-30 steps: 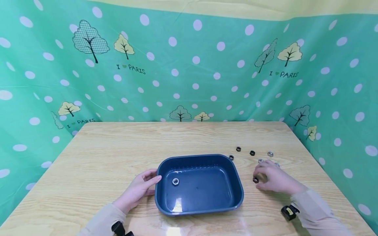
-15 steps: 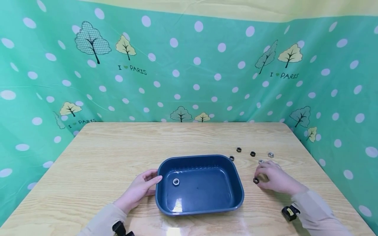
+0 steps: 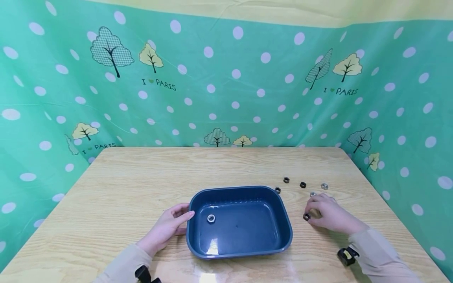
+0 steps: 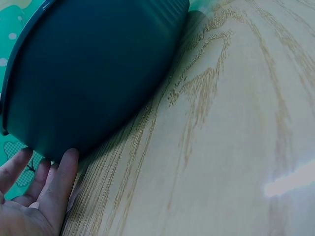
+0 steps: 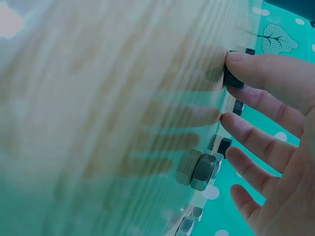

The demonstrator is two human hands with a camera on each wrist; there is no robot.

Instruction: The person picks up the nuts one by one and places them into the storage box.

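Note:
A dark blue plastic tray (image 3: 238,253) stands on the table with one silver nut (image 3: 211,218) lying inside, towards its left. My left hand (image 3: 166,228) is at the tray's left side, the thumb resting on the rim. In the left wrist view, fairly straight fingers touch the outer wall of the tray (image 4: 93,73). To the right of the tray, my right hand (image 3: 330,214) pinches a black nut (image 3: 306,216) between thumb and index finger, low over the tabletop. The right wrist view shows this black nut (image 5: 233,77) at the thumb tip; the other fingers are spread.
Beyond the right hand lie black nuts (image 3: 302,184) and silver nuts (image 3: 324,186); one black nut (image 3: 277,190) is close to the tray's far right corner. In the right wrist view a silver nut (image 5: 203,172) stands near the fingertips. A patterned green curtain (image 3: 226,78) surrounds the wooden table (image 3: 141,169).
My right thumb and fingers have drawn together on the black nut. A silver nut visible behind that hand one second ago is now hidden. The left hand and tray stay put.

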